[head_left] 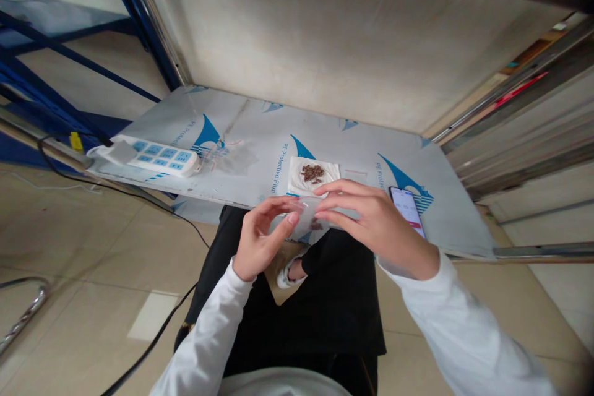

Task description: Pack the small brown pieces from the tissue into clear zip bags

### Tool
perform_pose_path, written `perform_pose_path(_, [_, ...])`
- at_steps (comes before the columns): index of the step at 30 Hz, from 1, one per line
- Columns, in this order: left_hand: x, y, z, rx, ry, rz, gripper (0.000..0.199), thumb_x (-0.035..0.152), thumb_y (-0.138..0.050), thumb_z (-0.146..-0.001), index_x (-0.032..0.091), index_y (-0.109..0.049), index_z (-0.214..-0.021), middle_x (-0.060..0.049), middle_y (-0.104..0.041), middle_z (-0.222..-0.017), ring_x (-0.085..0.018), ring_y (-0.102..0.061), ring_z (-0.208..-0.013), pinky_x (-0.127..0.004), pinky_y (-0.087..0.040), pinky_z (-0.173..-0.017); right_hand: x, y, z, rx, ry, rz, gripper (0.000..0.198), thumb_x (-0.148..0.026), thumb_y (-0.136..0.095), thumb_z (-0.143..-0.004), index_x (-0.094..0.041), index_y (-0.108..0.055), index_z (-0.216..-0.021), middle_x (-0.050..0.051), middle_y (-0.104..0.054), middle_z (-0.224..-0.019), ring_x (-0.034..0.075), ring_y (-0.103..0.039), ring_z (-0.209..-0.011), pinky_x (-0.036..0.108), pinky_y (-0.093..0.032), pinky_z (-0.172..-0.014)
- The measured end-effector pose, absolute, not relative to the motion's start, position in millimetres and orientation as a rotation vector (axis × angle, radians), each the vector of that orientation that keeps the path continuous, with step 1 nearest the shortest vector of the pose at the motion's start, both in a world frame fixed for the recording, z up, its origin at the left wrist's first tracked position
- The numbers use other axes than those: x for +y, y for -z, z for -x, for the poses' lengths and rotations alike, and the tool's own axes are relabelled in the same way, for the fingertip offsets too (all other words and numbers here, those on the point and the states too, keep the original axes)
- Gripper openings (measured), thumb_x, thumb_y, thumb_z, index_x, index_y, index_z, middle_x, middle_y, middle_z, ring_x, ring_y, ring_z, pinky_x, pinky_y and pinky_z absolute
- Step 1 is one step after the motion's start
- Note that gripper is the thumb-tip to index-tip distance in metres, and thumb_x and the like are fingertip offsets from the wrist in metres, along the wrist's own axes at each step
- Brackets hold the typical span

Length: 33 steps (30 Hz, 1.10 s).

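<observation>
Over the table's front edge I hold a small clear plastic bag (306, 213) between both hands. Thumb and fingers of my left hand (264, 232) pinch its left side near the top. My right hand (366, 213) grips the right side, with its fingertips on the film. A few brown bits (316, 223) show low in the bag, under my right fingertips. Just beyond the bag lies a white paper sheet (297, 182) with a small heap of dark brown pieces (312, 173) on it. The near edge of the sheet is partly hidden by my hands.
A white power strip (160, 158) lies at the table's left, with a black cable running down. Beside it are crumpled clear plastic bags (232, 156). Another flat clear bag (356, 176) lies right of the paper. A lit phone (407, 210) rests farther right on the film-covered table (445, 192).
</observation>
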<state>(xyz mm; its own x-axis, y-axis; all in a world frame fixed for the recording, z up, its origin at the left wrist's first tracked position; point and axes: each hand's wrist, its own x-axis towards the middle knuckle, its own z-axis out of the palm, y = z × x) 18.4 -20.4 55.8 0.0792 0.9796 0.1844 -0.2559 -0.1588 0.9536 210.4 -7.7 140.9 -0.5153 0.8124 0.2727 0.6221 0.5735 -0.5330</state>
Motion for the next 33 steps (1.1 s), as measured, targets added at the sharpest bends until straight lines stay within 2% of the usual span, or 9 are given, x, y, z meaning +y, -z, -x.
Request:
perform_pose_path(4, [-21.5,-55.2,-18.2,0.970,-1.403,-1.202,0.010,0.025,-0.070,-0.079,0.017,-0.072,-0.084,-0.006,-0.074,-0.087,-0.018,-0.068,-0.083,-0.028,-0.052,-0.082,-15.0,-144.6,-209.6,-2.383,-0.484,1.131,0.012,-0.020,-0.061,-0.088,-0.023,-0.073,-0.088,0.004,-0.066,-0.110,0.017,-0.064,-0.097,0.031,-0.049,-0.087])
perform_pose_path(10, [-23.0,-56.3,-18.1,0.996,-1.399,-1.223,0.009,0.025,-0.071,-0.078,0.016,-0.071,-0.081,-0.005,-0.073,-0.081,-0.016,-0.066,-0.078,-0.026,-0.051,-0.077,-17.9,-135.0,-209.4,-2.221,-0.680,1.170,0.009,-0.024,-0.061,-0.088,-0.022,-0.070,-0.085,0.002,-0.070,-0.089,0.016,-0.065,-0.086,0.028,-0.050,-0.081])
perform_pose_path(12, [-24.0,-56.5,-18.7,0.997,-1.404,-1.190,0.009,0.025,-0.071,-0.078,0.016,-0.071,-0.080,-0.005,-0.072,-0.080,-0.015,-0.066,-0.077,-0.026,-0.051,-0.076,-19.5,-128.3,-207.0,-2.099,-0.733,1.221,0.008,-0.026,-0.066,-0.084,-0.022,-0.067,-0.091,0.001,-0.070,-0.089,0.016,-0.065,-0.084,0.028,-0.050,-0.080])
perform_pose_path(15, [-25.5,-55.9,-21.3,1.003,-1.443,-1.126,0.010,0.025,-0.071,-0.078,0.016,-0.070,-0.078,-0.004,-0.072,-0.077,-0.014,-0.065,-0.073,-0.026,-0.052,-0.075,-22.1,-114.2,-199.9,-1.777,-0.900,1.307,0.048,-0.032,-0.076,-0.074,-0.023,-0.056,-0.116,0.002,-0.070,-0.092,0.017,-0.066,-0.086,0.030,-0.051,-0.081])
perform_pose_path(16, [-25.9,-55.8,-22.3,1.003,-1.454,-1.113,0.010,0.025,-0.071,-0.078,0.016,-0.069,-0.078,-0.004,-0.071,-0.077,-0.014,-0.064,-0.072,-0.026,-0.051,-0.074,-22.7,-109.2,-197.0,-1.683,-0.989,1.314,0.052,-0.034,-0.077,-0.073,-0.022,-0.055,-0.119,0.002,-0.070,-0.093,0.018,-0.066,-0.087,0.031,-0.052,-0.081])
perform_pose_path(19, [-26.8,-56.9,-24.0,1.008,-1.459,-1.113,0.010,0.025,-0.071,-0.078,0.016,-0.068,-0.077,-0.003,-0.070,-0.074,-0.013,-0.063,-0.070,-0.025,-0.051,-0.074,-23.5,-97.2,-189.4,-1.505,-1.199,1.278,0.027,-0.037,-0.071,-0.079,-0.019,-0.066,-0.099,0.004,-0.071,-0.090,0.018,-0.067,-0.087,0.029,-0.052,-0.079])
perform_pose_path(21, [-26.8,-58.4,-23.4,1.010,-1.449,-1.117,0.012,0.026,-0.070,-0.079,0.015,-0.067,-0.075,-0.003,-0.069,-0.072,-0.013,-0.063,-0.070,-0.025,-0.051,-0.074,-23.6,-93.6,-186.4,-1.440,-1.231,1.251,0.019,-0.036,-0.070,-0.080,-0.018,-0.069,-0.087,0.004,-0.071,-0.087,0.017,-0.067,-0.084,0.027,-0.052,-0.077])
perform_pose_path(26, [-25.4,-58.7,-18.1,0.992,-1.321,-1.177,0.014,0.028,-0.070,-0.079,0.015,-0.069,-0.083,-0.006,-0.071,-0.082,-0.015,-0.063,-0.078,-0.027,-0.049,-0.077,-24.6,-94.2,-184.7,-1.474,-1.226,1.241,0.013,-0.030,-0.072,-0.079,-0.019,-0.071,-0.084,0.002,-0.072,-0.084,0.015,-0.066,-0.081,0.024,-0.052,-0.076])
perform_pose_path(33, [-24.3,-52.6,-17.6,1.088,-1.309,-1.254,0.016,0.031,-0.071,-0.078,0.015,-0.069,-0.076,-0.005,-0.070,-0.074,-0.015,-0.062,-0.071,-0.026,-0.050,-0.072,-31.3,-83.4,-186.6,-1.343,-1.309,1.279,0.021,-0.037,-0.070,-0.079,-0.017,-0.069,-0.086,0.005,-0.072,-0.085,0.018,-0.067,-0.083,0.028,-0.053,-0.076])
